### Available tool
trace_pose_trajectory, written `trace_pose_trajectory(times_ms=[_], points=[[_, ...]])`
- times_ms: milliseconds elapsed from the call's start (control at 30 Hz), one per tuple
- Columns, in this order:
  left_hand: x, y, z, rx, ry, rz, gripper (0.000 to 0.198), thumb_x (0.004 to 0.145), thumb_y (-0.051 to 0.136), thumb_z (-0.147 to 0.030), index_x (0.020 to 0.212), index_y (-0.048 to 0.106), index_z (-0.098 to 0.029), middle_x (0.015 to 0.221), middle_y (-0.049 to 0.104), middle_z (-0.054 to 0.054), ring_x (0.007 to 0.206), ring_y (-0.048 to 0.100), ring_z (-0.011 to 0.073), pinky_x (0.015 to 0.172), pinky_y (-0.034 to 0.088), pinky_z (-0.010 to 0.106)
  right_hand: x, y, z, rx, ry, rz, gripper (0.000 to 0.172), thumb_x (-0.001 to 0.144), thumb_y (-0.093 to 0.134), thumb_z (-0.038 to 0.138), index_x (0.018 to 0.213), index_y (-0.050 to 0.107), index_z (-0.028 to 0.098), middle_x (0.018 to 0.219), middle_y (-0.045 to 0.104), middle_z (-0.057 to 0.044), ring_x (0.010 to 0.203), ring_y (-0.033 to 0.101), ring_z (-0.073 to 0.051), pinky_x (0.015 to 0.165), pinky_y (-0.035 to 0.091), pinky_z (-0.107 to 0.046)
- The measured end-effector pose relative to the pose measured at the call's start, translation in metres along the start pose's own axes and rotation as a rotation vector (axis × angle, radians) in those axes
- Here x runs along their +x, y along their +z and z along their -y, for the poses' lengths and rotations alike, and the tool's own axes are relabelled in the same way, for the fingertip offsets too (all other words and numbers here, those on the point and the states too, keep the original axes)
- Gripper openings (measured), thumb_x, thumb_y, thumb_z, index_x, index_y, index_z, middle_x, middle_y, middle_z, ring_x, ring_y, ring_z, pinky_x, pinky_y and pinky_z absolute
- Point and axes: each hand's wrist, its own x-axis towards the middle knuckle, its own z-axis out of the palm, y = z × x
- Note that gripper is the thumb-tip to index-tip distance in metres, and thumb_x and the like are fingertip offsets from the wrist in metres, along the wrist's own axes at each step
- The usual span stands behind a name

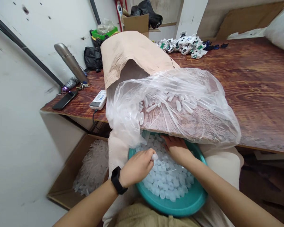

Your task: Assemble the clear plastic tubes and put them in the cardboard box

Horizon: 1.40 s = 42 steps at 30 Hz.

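Note:
My left hand [140, 165], with a black watch [118, 180] on the wrist, is closed around a small translucent plastic cap [155, 156] that pokes out past the thumb. Below it, a teal basin [172, 208] on my lap holds many such white caps [167, 181]. My right hand [177, 148] reaches into the far side of the basin, fingers stretched out over the caps and partly hidden near the table edge. Just beyond both hands lies a clear plastic bag [180, 124] with translucent tubes [186, 105] inside, spread at the table's edge.
A paper sack [134, 47] leans behind the bag on the wooden table [257, 94]. To the left are a phone [65, 100], a white device [98, 100], keys [82, 85] and a flask [69, 61]. A cardboard box [61, 190] of clear pieces stands below.

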Motion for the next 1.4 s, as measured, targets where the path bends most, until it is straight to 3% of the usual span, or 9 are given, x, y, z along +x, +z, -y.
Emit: trace_pose_trajectory(times_ms=[200, 367, 500, 600, 800, 967, 1167, 1300, 1400], points=[[0.014, -0.001, 0.007, 0.049, 0.053, -0.049, 0.042, 0.092, 0.04, -0.005, 0.13, 0.047, -0.021, 0.12, 0.061, 0.008, 0.115, 0.058, 0.0233, 0.099, 0.047, 0.039, -0.05, -0.011, 0.019, 0.055, -0.21, 0.082, 0.035, 0.095, 0.059, 0.02, 0.13, 0.06, 0.018, 0.131, 0.063, -0.017, 0.109, 0.064, -0.033, 0.088, 0.053, -0.048], [0.025, -0.002, 0.006, 0.096, 0.036, -0.009, 0.031, 0.092, 0.043, -0.007, 0.118, 0.054, -0.02, 0.112, 0.064, 0.007, 0.109, 0.061, 0.0233, 0.096, 0.047, 0.037, -0.092, -0.025, 0.035, 0.228, -0.336, 0.171, 0.03, 0.098, 0.056, 0.022, 0.127, 0.061, 0.025, 0.138, 0.061, -0.01, 0.112, 0.065, -0.027, 0.095, 0.052, -0.045], [0.03, -0.004, 0.006, 0.127, 0.016, 0.018, 0.026, 0.091, 0.045, -0.009, 0.113, 0.054, -0.02, 0.107, 0.068, 0.007, 0.103, 0.065, 0.0242, 0.09, 0.049, 0.036, -0.111, -0.04, 0.029, 0.483, -0.282, 0.235, 0.026, 0.103, 0.048, 0.024, 0.123, 0.063, 0.03, 0.127, 0.066, -0.004, 0.112, 0.065, -0.021, 0.097, 0.051, -0.037], [0.036, -0.004, 0.003, 0.149, -0.002, 0.054, 0.022, 0.093, 0.048, -0.015, 0.114, 0.054, -0.021, 0.102, 0.072, 0.007, 0.095, 0.069, 0.0249, 0.082, 0.051, 0.034, -0.117, -0.042, 0.016, 0.5, -0.197, 0.209, 0.024, 0.1, 0.049, 0.019, 0.116, 0.065, 0.028, 0.112, 0.069, -0.005, 0.101, 0.069, -0.021, 0.086, 0.055, -0.034], [0.07, 0.009, -0.007, 0.194, -0.083, 0.123, 0.039, 0.095, 0.055, -0.048, 0.107, 0.061, -0.011, 0.093, 0.074, 0.018, 0.092, 0.072, 0.0332, 0.076, 0.054, 0.039, -0.112, -0.029, 0.003, 0.332, -0.192, 0.14, 0.019, 0.098, 0.051, 0.016, 0.108, 0.063, 0.026, 0.095, 0.069, -0.003, 0.087, 0.069, -0.022, 0.075, 0.054, -0.033], [0.087, 0.015, -0.009, 0.184, -0.068, 0.208, 0.026, 0.093, 0.063, -0.035, 0.107, 0.065, -0.013, 0.103, 0.071, 0.01, 0.094, 0.069, 0.0233, 0.084, 0.056, 0.041, -0.083, -0.014, 0.012, 0.179, -0.222, 0.09, 0.027, 0.091, 0.05, 0.003, 0.107, 0.063, 0.02, 0.098, 0.066, -0.008, 0.089, 0.065, -0.026, 0.079, 0.051, -0.039], [0.067, 0.003, 0.0, 0.029, -0.032, 0.096, 0.011, 0.093, 0.059, -0.022, 0.093, 0.066, -0.013, 0.103, 0.068, 0.014, 0.102, 0.066, 0.0292, 0.091, 0.052, 0.042, -0.053, 0.0, 0.021, 0.177, -0.17, 0.131, 0.028, 0.083, 0.05, -0.005, 0.098, 0.063, 0.015, 0.102, 0.066, -0.012, 0.096, 0.066, -0.027, 0.078, 0.05, -0.035], [0.045, -0.006, 0.0, -0.15, -0.005, -0.004, 0.021, 0.1, 0.049, -0.03, 0.116, 0.055, -0.018, 0.114, 0.066, 0.008, 0.105, 0.064, 0.0219, 0.092, 0.05, 0.034, -0.048, 0.002, 0.016, 0.255, -0.134, 0.18, 0.021, 0.083, 0.058, 0.002, 0.097, 0.065, 0.015, 0.097, 0.068, -0.011, 0.089, 0.069, -0.027, 0.071, 0.051, -0.032], [0.03, -0.008, -0.003, -0.582, -0.061, 0.033, 0.025, 0.1, 0.046, -0.038, 0.117, 0.047, -0.02, 0.102, 0.069, 0.004, 0.08, 0.065, 0.0144, 0.072, 0.051, 0.027, -0.048, -0.002, 0.011, 0.342, -0.111, 0.179, 0.02, 0.081, 0.059, 0.004, 0.093, 0.067, 0.018, 0.089, 0.068, -0.007, 0.081, 0.069, -0.023, 0.069, 0.05, -0.03]])
